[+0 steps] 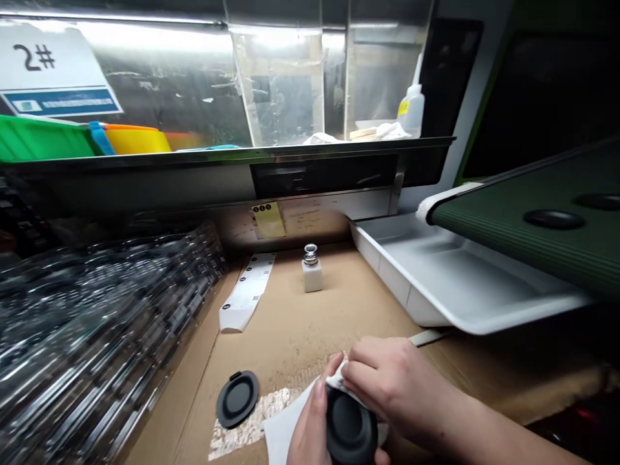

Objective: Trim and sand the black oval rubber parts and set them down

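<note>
Left hand: from my distant seat, I see the left hand [310, 429] curled round a dark round lid [352, 427], thumb along its left edge; its fingers are closed on it, with no open gap that I can see.
Right hand: the right hand [392, 384] comes in from the right, fingers bent and pinched together on a white cloth [335, 380] at the lid's upper edge; how its hidden fingertips sit, I cannot tell.
Held lid: near the bottom of my view, right of centre, its ringed face towards me, beside a white sheet [281, 429].
Second lid: another dark lid [237, 399] lies flat on the cardboard [290, 316], left of the hands, its small tab pointing away from me.
Pump bottle: a small white bottle with a metal top [312, 276] stands upright beyond the hands.
Label strip: a printed white strip [248, 290] lies left of that bottle.
Clear trays: stacked clear plastic trays [101, 336] fill the left side, blurred.
Grey tray: a shallow tray [390, 278] sits at right, partly under a green belt [504, 226].
</note>
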The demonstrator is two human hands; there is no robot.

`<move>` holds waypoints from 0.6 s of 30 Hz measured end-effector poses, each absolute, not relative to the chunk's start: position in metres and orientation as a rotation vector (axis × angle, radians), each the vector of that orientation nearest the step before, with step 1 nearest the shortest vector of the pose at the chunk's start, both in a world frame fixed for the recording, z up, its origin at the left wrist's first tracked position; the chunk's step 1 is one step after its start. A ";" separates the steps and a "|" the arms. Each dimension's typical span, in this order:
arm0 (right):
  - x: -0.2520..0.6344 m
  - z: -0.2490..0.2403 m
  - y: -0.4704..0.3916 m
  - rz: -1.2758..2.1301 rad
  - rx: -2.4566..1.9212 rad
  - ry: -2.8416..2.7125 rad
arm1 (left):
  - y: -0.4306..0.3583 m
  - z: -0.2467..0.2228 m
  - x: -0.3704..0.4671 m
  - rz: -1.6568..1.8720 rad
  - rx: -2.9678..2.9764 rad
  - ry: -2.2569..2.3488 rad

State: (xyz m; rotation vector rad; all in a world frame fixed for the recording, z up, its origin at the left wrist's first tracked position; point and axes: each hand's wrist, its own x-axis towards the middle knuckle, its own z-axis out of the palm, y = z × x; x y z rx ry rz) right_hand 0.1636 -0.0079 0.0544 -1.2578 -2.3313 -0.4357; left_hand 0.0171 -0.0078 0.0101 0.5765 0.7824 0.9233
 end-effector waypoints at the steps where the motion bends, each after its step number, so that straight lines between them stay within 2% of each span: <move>1: 0.169 0.058 -0.011 -0.450 -1.285 -2.317 | -0.008 0.014 0.019 0.885 0.577 0.781; 4: 0.196 0.079 -0.024 -0.527 -1.438 -2.204 | -0.007 0.031 0.028 0.827 0.516 0.767; 8: 0.260 0.135 -0.040 -0.791 -1.798 -1.831 | 0.011 0.045 0.038 0.871 0.601 0.791; 10: 0.303 0.167 -0.040 -0.972 -2.265 -1.350 | 0.030 0.043 0.041 0.850 0.745 0.823; 12: 0.346 0.193 -0.032 -0.746 -2.699 -1.018 | 0.052 0.036 0.047 0.819 0.843 0.871; 15: 0.396 0.211 -0.014 -0.567 -2.854 -0.873 | 0.086 0.021 0.059 0.789 0.976 0.980; 18: 0.421 0.205 0.001 -0.432 -2.909 -0.808 | 0.112 0.009 0.073 0.756 1.142 1.070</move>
